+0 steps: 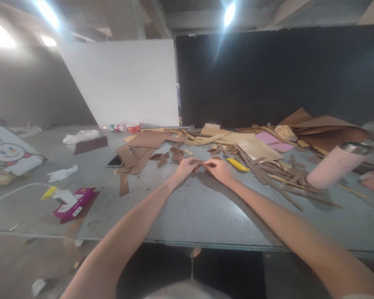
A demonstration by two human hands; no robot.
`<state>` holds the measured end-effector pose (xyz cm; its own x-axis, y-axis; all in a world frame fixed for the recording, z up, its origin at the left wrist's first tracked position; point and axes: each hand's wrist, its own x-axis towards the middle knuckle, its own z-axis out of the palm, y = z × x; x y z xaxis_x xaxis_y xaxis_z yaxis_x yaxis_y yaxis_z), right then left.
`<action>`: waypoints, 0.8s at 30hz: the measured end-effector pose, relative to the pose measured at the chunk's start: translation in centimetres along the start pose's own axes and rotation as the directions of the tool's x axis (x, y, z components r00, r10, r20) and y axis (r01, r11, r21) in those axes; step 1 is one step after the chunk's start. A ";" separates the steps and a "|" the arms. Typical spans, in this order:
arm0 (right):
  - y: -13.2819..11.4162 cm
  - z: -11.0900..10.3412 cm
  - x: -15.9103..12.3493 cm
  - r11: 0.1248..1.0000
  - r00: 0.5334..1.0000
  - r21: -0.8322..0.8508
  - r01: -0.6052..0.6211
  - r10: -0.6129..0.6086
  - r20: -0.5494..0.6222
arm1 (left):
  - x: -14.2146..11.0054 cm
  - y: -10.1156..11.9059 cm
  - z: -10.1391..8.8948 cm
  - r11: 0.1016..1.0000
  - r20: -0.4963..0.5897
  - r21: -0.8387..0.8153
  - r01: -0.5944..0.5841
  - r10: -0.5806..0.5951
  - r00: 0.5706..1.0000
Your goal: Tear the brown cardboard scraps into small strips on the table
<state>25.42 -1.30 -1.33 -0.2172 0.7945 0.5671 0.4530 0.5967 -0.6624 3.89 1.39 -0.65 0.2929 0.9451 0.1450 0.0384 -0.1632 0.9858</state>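
Both arms reach out over a grey worktable. My left hand and my right hand meet at the middle of the table, fingertips pinched together on a small brown cardboard scrap held between them. A long dark cardboard strip lies under my right forearm. A yellow utility knife rests just right of my right hand. Brown cardboard offcuts are scattered just beyond the hands.
A pink tumbler lies at the right, a pink tissue pack at the front left, a phone near the scraps. Large cardboard sheets pile up at the back right. A white board leans behind.
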 end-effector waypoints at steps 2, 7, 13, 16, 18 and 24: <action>0.0 0.0 0.0 1.000 1.000 0.009 -0.004 0.004 0.005 | -0.1 0.1 0.1 1.000 -0.005 -0.005 0.014 -0.014 1.000; -0.1 0.0 0.0 1.000 1.000 0.022 -0.018 0.018 0.010 | -0.2 0.4 0.2 0.998 0.001 -0.044 0.039 -0.039 0.999; -0.3 -0.1 0.0 1.000 1.000 0.021 0.000 -0.001 0.022 | -0.2 0.8 0.1 0.992 0.018 -0.086 0.092 -0.090 0.996; -0.3 -0.1 0.1 1.000 0.999 0.014 -0.007 0.007 0.036 | -0.2 0.7 0.1 0.994 0.017 -0.077 0.076 -0.075 0.997; -0.3 -0.1 0.1 0.999 0.999 0.016 -0.029 0.028 0.041 | -0.2 0.6 0.1 0.997 0.015 -0.055 0.046 -0.045 0.999; -0.2 0.0 0.1 0.999 0.999 0.025 -0.025 0.024 0.042 | -0.4 0.2 0.1 0.999 0.027 0.023 -0.029 0.028 0.999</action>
<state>25.29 -1.33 -1.12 -0.2427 0.8125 0.5301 0.4364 0.5795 -0.6883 3.89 0.98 -0.52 0.3197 0.9321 0.1703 0.0522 -0.1968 0.9790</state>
